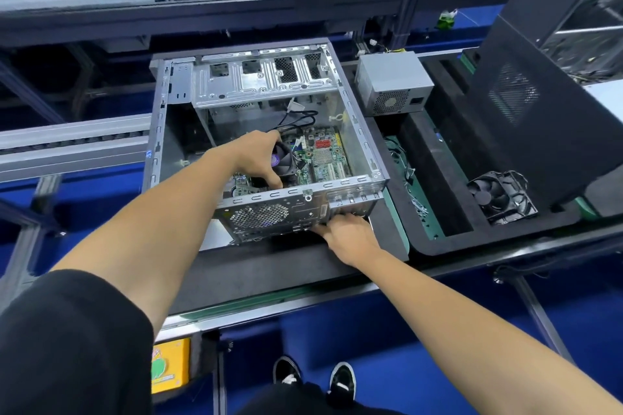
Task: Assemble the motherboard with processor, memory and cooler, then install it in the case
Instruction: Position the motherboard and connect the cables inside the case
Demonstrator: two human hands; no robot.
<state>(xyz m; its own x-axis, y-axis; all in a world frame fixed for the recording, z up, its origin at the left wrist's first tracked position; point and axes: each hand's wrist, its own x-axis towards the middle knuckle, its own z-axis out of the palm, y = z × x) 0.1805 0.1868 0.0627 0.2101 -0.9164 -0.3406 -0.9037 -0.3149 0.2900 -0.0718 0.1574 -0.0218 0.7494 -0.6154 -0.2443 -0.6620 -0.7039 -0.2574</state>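
Note:
An open silver computer case (pixel 360 145) lies on its side on a dark foam tray. Inside it sits the green motherboard (pixel 325 158) with a black cooler fan (pixel 283 158) mounted on it. My left hand (pixel 261 155) reaches into the case and grips the cooler from above, fingers curled around its sides. My right hand (pixel 350 229) is outside, at the near rear panel (pixel 269 216) of the case, fingertips pressed against the port area. Black cables (pixel 300 121) loop behind the cooler.
A grey power supply (pixel 392 84) stands right of the case. A second black fan (pixel 502 197) lies in the foam tray (pixel 448 158) at right, beside a black case panel (pixel 539 94). Loose wires (pixel 404 165) lie between the trays. Conveyor rails (pixel 67 141) run left.

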